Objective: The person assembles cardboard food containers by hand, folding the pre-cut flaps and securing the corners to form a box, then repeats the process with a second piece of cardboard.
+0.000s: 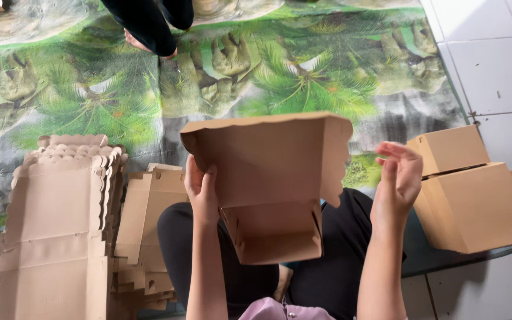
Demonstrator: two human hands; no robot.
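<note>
A half-formed brown cardboard box is held up above the lap, its scalloped lid flap raised and its small bottom tray already folded into shape below. The box is gripped along its left edge by the left hand, whose fingers are wrapped onto the inner face of the panel. The right hand is raised just beside the box's right edge, apart from it, its fingers spread and loosely curved with nothing between them. Judged from the scene, the work is only partly done: two finished boxes are stacked at the right, on the edge of the patterned mat by the tiled floor, while a tall stack of flat blanks lies unfolded at the left. Both forearms are held upright from the lap. Another person's dark-clad leg is seen at the top.
</note>
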